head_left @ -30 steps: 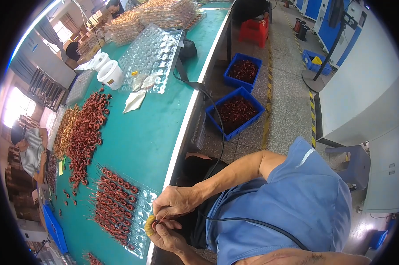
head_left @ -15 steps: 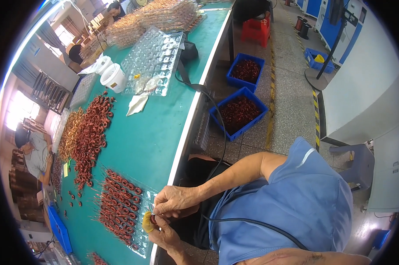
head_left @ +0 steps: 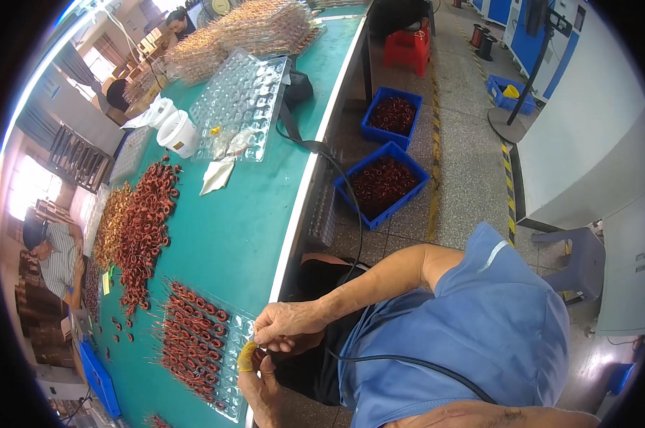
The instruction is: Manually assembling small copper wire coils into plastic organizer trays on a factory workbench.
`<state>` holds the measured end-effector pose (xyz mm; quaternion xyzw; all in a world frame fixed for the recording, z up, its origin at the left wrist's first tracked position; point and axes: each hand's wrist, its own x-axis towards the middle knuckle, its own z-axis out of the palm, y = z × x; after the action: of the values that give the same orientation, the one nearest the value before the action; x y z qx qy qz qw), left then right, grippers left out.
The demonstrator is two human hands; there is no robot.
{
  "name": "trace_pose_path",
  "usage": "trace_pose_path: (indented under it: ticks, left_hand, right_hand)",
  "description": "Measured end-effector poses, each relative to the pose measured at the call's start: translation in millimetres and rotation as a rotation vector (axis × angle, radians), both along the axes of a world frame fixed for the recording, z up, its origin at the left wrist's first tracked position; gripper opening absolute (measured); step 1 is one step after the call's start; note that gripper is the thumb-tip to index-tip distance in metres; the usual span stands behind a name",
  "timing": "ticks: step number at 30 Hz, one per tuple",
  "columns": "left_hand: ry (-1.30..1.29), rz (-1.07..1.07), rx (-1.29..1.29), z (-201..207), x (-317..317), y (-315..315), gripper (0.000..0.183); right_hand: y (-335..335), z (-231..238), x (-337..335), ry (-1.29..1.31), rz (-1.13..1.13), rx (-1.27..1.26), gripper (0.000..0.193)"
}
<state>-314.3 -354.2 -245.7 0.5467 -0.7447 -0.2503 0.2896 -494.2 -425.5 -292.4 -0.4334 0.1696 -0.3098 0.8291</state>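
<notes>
At the table's near edge my two hands meet over a small copper-red ring coil (head_left: pixel 259 352). My left hand (head_left: pixel 260 389), with a yellow cover on one finger, grips the coil between finger and thumb. Just above it my right hand (head_left: pixel 290 322) is closed in a pinch at the coil; whatever its fingertips hold is hidden. Beside both hands lies a clear plastic tray (head_left: pixel 231 364) with rows of similar red ring coils (head_left: pixel 190 342), their wire ends sticking out. Some pockets nearest my hands hold no coils.
Loose red coils (head_left: pixel 147 221) and golden ones (head_left: pixel 110 228) are heaped on the green table (head_left: pixel 258 214). Farther back stand a white bucket (head_left: pixel 177 134), an upright clear tray (head_left: pixel 240 100) and stacked trays (head_left: pixel 251 32). Blue bins (head_left: pixel 383 182) of coils sit on the floor. A striped-shirted person (head_left: pixel 58 257) works opposite.
My left hand has turned a little, and its yellow-covered finger now points more upward beside the coil. My right hand stays pinched close by. The whole view has shifted slightly.
</notes>
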Motion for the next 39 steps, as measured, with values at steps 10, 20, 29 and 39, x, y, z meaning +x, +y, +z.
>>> trace_pose_path:
  ticks: [10,20,29,39]
  left_hand:
    - [-0.299,-0.153,-0.068,18.2,1.7,2.4,0.031]
    - [-0.765,-0.289,-0.387,-1.2,17.7,30.8,0.027]
    - [-0.117,0.264,-0.289,-19.5,31.8,56.9,0.039]
    - [0.234,0.302,-0.233,-20.5,16.0,36.6,0.038]
  right_hand:
    - [0.1,-3.2,-0.5,0.056,0.115,0.066,0.024]
    - [7.5,-5.5,10.2,0.249,0.206,-0.08,0.019]
    - [13.6,-3.3,35.7,0.225,0.287,-0.123,0.017]
    - [-1.4,18.3,31.6,0.227,0.173,-0.214,0.025]
